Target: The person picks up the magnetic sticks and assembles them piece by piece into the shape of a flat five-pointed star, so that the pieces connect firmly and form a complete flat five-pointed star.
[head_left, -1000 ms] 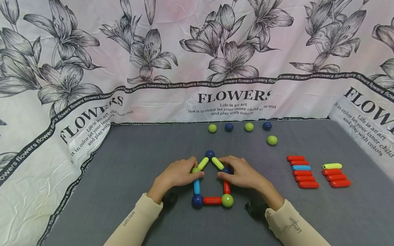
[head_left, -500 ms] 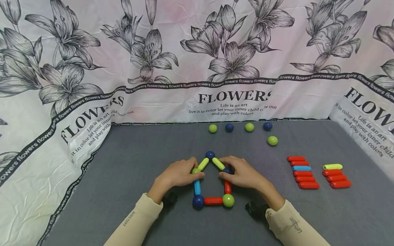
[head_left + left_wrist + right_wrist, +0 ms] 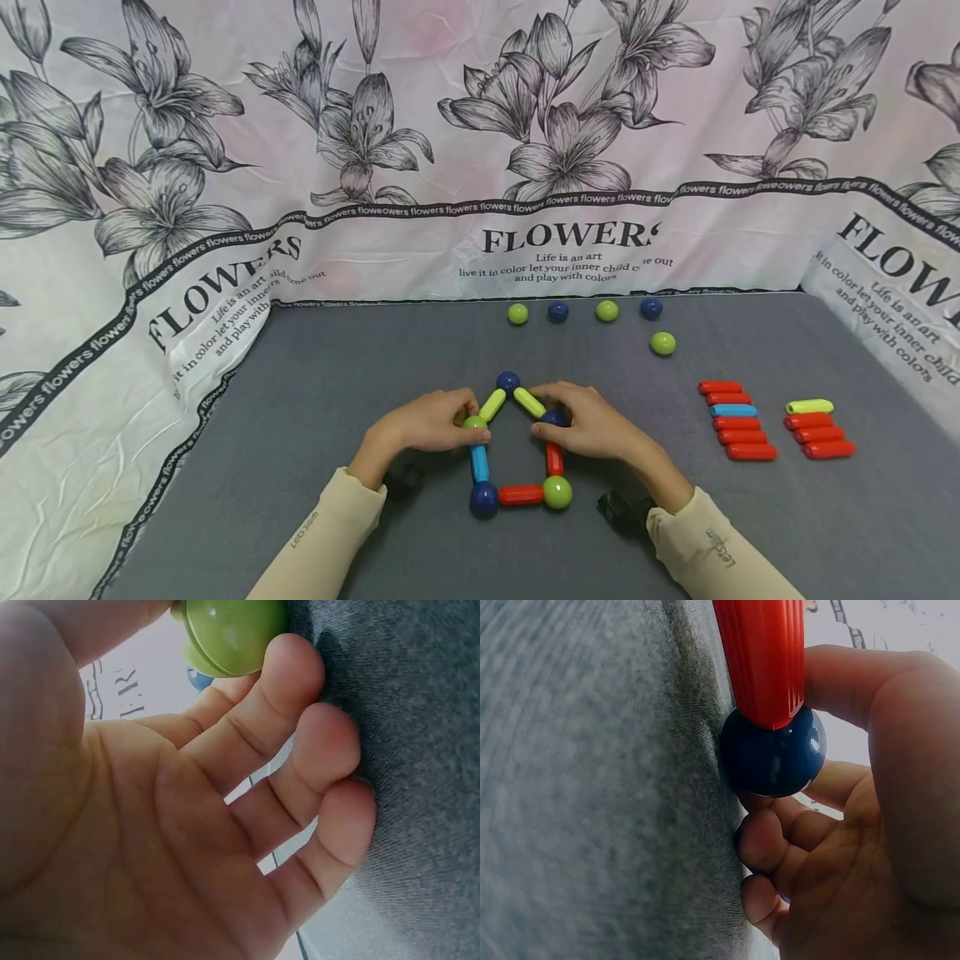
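Note:
Balls and rods form a house-shaped outline on the table. My left hand [image 3: 427, 423] pinches the green ball [image 3: 475, 423] at its left shoulder; the left wrist view shows this ball [image 3: 236, 634] at the index fingertip. On the opposite shoulder, my right hand [image 3: 592, 421] grips a dark blue ball [image 3: 772, 754] joined to a red rod [image 3: 765, 660]. Two yellow rods [image 3: 492, 406] slope up to a blue ball [image 3: 507, 382] at the peak. A light blue rod [image 3: 479, 463] runs down to a blue ball [image 3: 483, 499]; a red rod [image 3: 521, 495] links that to a green ball [image 3: 557, 492].
Several loose green and blue balls [image 3: 607, 311] lie along the far edge. To the right, mostly red rods [image 3: 742, 436] are lined up in two stacks, with a yellow rod [image 3: 809, 407] topping the outer one. A flower-printed cloth [image 3: 375, 250] hangs behind the grey table [image 3: 337, 358].
My left hand has shifted slightly left, and the green ball in it has moved a little toward me. The peak and lower edge have also slid slightly nearer. The right hand stays almost still.

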Demonstrator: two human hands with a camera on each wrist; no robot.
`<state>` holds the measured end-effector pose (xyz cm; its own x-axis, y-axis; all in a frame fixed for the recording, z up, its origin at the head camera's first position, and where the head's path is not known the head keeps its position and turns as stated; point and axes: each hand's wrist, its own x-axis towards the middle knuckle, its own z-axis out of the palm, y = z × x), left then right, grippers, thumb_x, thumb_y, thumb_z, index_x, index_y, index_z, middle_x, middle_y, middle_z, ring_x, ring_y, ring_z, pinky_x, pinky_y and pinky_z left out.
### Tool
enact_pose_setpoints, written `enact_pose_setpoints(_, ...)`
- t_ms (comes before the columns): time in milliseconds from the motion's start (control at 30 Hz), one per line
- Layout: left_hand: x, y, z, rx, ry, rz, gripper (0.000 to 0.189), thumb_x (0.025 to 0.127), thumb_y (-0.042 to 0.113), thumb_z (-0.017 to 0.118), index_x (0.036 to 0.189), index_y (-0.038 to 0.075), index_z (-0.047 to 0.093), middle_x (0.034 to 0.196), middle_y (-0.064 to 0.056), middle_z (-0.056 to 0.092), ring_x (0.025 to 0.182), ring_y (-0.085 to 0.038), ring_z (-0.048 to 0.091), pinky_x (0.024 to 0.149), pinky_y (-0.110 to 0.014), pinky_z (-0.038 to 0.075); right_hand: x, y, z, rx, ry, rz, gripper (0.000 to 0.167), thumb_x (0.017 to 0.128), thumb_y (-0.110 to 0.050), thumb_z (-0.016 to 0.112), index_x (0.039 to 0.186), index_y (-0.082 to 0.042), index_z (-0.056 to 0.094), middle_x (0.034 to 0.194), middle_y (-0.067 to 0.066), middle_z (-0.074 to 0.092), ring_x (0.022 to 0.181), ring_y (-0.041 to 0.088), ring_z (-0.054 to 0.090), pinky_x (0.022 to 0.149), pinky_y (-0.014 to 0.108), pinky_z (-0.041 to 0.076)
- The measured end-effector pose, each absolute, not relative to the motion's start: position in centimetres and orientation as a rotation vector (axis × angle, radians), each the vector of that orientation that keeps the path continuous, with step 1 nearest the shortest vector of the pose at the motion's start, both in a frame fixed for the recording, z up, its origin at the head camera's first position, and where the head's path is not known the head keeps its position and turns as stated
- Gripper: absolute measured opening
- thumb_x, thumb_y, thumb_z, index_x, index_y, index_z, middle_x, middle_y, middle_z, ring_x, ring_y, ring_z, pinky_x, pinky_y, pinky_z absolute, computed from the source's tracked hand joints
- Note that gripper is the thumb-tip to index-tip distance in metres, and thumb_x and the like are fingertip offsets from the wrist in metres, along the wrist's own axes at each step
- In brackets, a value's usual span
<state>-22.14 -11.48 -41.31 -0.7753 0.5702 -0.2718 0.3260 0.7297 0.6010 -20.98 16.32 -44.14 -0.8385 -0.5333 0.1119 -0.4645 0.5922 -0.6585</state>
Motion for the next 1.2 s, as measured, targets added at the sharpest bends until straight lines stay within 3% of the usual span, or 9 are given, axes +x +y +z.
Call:
enact_pose_setpoints(600,-21.6,-11.7,-42.5,0.756,2.545,0.852,0.037,0.098,0.041,0.066,0.121,0.011,0.062,0.077,0.003,0.057,0.064,-0.01,0.05,0.06,-0.025,0.041,-21.0,17.3,-45.0,-0.811,2.682,-1.195,0.048,0.092,-0.029,0.076,0.134,-0.008,0.063,0.099,0.0,0.064,0.068,0.005,0.049,0.062,0.023,0.043)
enact_pose_setpoints(1200,-21.7,-12.1,-43.0,0.755,2.558,0.886,0.027,0.1,0.039,0.064,0.116,0.016,0.062,0.075,0.005,0.056,0.06,-0.007,0.048,0.057,-0.024,0.038,-20.5,18.1,-46.3,-0.773,2.617,-1.448,0.035,0.098,-0.02,0.07,0.131,-0.011,0.065,0.111,0.009,0.067,0.065,0.005,0.05,0.057,0.025,0.045)
